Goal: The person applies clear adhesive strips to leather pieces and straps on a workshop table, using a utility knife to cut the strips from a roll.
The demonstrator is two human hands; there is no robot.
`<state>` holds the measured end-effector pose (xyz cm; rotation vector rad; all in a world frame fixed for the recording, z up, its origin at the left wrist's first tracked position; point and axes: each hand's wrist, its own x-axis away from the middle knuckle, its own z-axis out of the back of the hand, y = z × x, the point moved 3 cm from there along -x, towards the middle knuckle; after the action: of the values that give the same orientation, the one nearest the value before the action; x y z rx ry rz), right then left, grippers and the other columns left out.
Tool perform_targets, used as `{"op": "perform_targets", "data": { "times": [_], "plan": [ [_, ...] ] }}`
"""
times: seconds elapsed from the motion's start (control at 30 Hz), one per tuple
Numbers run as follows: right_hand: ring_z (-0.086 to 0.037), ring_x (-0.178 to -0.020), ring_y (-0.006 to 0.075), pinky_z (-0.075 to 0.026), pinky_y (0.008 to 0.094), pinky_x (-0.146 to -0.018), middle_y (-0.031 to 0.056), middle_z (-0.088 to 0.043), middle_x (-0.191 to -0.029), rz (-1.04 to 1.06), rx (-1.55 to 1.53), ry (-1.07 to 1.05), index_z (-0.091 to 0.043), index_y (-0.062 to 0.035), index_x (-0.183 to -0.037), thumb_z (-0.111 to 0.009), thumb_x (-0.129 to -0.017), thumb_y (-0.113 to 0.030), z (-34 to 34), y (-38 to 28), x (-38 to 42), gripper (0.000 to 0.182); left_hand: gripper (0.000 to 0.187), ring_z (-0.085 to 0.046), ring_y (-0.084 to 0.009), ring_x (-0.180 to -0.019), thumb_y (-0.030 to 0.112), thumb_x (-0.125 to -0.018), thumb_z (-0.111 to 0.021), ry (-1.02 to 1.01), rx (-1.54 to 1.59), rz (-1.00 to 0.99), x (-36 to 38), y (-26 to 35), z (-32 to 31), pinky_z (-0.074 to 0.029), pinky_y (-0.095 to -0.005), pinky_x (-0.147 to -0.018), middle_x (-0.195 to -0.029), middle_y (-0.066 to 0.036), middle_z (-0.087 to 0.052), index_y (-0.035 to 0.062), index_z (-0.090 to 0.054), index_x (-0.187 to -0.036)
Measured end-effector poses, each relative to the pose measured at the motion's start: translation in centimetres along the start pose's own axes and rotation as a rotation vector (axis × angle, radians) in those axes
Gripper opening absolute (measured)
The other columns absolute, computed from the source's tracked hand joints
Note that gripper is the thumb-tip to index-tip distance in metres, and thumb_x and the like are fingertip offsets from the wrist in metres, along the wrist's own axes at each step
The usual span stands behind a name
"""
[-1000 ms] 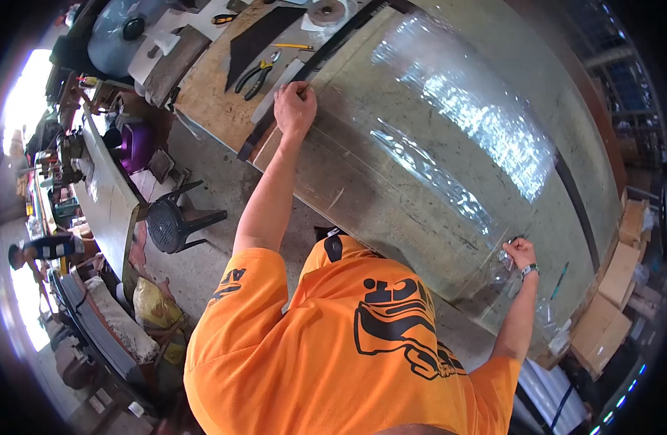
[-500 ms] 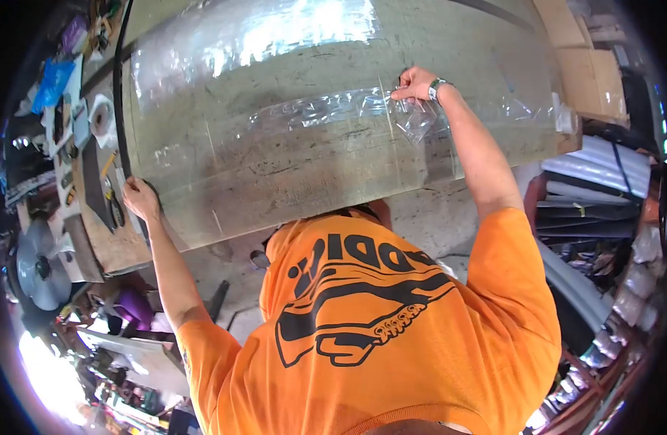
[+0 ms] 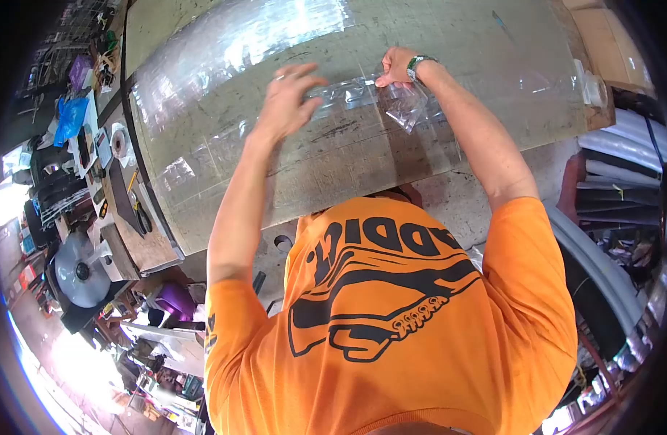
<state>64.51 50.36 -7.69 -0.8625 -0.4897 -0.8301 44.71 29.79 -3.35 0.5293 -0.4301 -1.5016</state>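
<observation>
My right hand (image 3: 397,67), with a band on its wrist, pinches the edge of a clear plastic strip (image 3: 348,94) on the worktable (image 3: 333,177). A crumpled end of the film (image 3: 407,114) hangs below its fingers. To the left, my left hand (image 3: 286,103) is over the table with its fingers spread, slightly blurred, and nothing shows in it. It is beside the left part of the strip; whether it touches the film cannot be made out. A small clear plastic piece (image 3: 177,171) lies farther left.
Pliers (image 3: 141,217), a yellow pencil (image 3: 133,180) and a tape roll (image 3: 119,143) lie on the left side surface. A round fan (image 3: 82,270) stands at the lower left. Rolls of sheet material (image 3: 623,163) are stacked at the right, near cardboard (image 3: 602,32).
My left hand has left the table's left edge and moved right and up towards my right hand. My right hand still holds the film. The view has shifted slightly.
</observation>
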Motion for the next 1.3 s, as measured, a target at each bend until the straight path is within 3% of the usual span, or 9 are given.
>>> {"op": "perform_targets", "data": {
  "times": [0.2, 0.5, 0.67, 0.83, 0.9, 0.97, 1.03, 1.2, 1.3],
  "plan": [
    [-0.068, -0.057, 0.0233, -0.054, 0.0414, -0.064, 0.0083, -0.069, -0.061, -0.008, 0.084, 0.008, -0.071, -0.0010, -0.072, -0.080, -0.086, -0.042, -0.1, 0.3, 0.1, 0.045, 0.045, -0.023, -0.0383, -0.152, 0.007, -0.077, -0.080, -0.337, -0.112, -0.069, -5.8, 1.4, -3.1, -0.024, -0.0527, -0.124, -0.164, -0.002, -0.035, 0.0314, -0.077, -0.114],
    [-0.072, -0.094, 0.0276, -0.055, 0.0397, -0.081, 0.0115, -0.076, -0.100, 0.115, 0.152, 0.083, -0.075, -0.0072, -0.094, -0.080, -0.082, -0.037, 1.9, 1.2, 2.6, 0.033, 0.044, -0.013, -0.0362, -0.156, 0.012, -0.077, -0.081, -0.386, -0.132, -0.020, -5.6, 0.6, -2.9, -0.018, -0.0537, -0.126, -0.168, -0.003, -0.028, 0.0344, -0.077, -0.114],
    [-0.070, -0.092, 0.0135, -0.053, 0.0303, -0.078, 0.0046, -0.075, -0.099, 0.387, -0.507, -0.031, -0.070, -0.0043, -0.104, -0.082, -0.084, -0.034, 4.9, 8.6, 3.4, 0.038, 0.042, -0.014, -0.0380, -0.156, 0.005, -0.075, -0.080, -0.459, -0.098, 0.046, -6.3, 1.7, -2.7, -0.022, -0.0518, -0.125, -0.167, -0.004, -0.028, 0.0283, -0.078, -0.109],
    [-0.070, -0.100, 0.0202, -0.053, 0.0310, -0.090, 0.0096, -0.074, -0.108, 0.123, -0.505, 0.742, -0.069, -0.0030, -0.117, -0.079, -0.087, -0.033, 13.3, 19.9, 5.5, 0.044, 0.042, -0.015, -0.0360, -0.156, 0.001, -0.074, -0.078, -0.427, -0.065, 0.103, -6.8, 2.5, -2.2, -0.021, -0.0513, -0.126, -0.167, -0.003, -0.029, 0.0278, -0.078, -0.106],
    [-0.068, -0.105, 0.0385, -0.053, 0.0453, -0.091, 0.0207, -0.072, -0.111, -0.016, -0.015, 1.227, -0.071, -0.0040, -0.115, -0.068, -0.091, -0.026, 15.8, 26.8, 5.7, 0.033, 0.040, -0.015, -0.0352, -0.156, 0.002, -0.075, -0.078, -0.447, -0.060, 0.121, -7.0, 2.6, -1.9, -0.021, -0.0511, -0.126, -0.167, -0.002, -0.028, 0.0279, -0.078, -0.106],
    [-0.066, -0.103, 0.0432, -0.053, 0.0511, -0.089, 0.0234, -0.071, -0.106, -0.527, 0.274, 1.035, -0.073, -0.0035, -0.106, -0.064, -0.088, -0.028, 16.6, 27.4, 7.5, 0.031, 0.039, -0.016, -0.0354, -0.156, 0.006, -0.077, -0.080, -0.445, -0.074, 0.060, -6.7, 1.7, -2.3, -0.022, -0.0502, -0.126, -0.168, -0.002, -0.028, 0.0292, -0.078, -0.108],
    [-0.066, -0.094, 0.0434, -0.053, 0.0523, -0.085, 0.0239, -0.070, -0.097, -0.259, 0.497, 1.111, -0.072, -0.0048, -0.101, -0.068, -0.086, -0.029, 15.0, 35.1, 5.3, 0.028, 0.041, -0.013, -0.0350, -0.157, 0.008, -0.077, -0.080, -0.424, -0.059, 0.048, -6.5, 1.1, -2.6, -0.021, -0.0509, -0.126, -0.169, 0.000, -0.024, 0.0311, -0.078, -0.111],
    [-0.066, -0.072, 0.0233, -0.052, 0.0380, -0.069, 0.0085, -0.067, -0.081, -0.272, -0.094, 0.929, -0.068, -0.0031, -0.097, -0.077, -0.087, -0.020, 14.7, 40.2, 4.6, 0.022, 0.043, -0.006, -0.0316, -0.158, 0.011, -0.078, -0.081, -0.440, -0.078, 0.065, -6.3, 1.1, -2.9, -0.017, -0.0523, -0.129, -0.170, 0.007, -0.017, 0.0342, -0.077, -0.113],
    [-0.061, -0.071, 0.0118, -0.047, 0.0290, -0.064, 0.0016, -0.065, -0.081, 0.028, -0.392, 0.880, -0.066, -0.0031, -0.100, -0.073, -0.093, -0.015, 15.4, 33.9, 7.3, 0.016, 0.043, -0.005, -0.0306, -0.158, 0.012, -0.078, -0.081, -0.479, -0.123, 0.107, -6.4, 1.2, -3.0, -0.010, -0.0525, -0.130, -0.170, 0.006, -0.017, 0.0371, -0.076, -0.113]
  ]
}}
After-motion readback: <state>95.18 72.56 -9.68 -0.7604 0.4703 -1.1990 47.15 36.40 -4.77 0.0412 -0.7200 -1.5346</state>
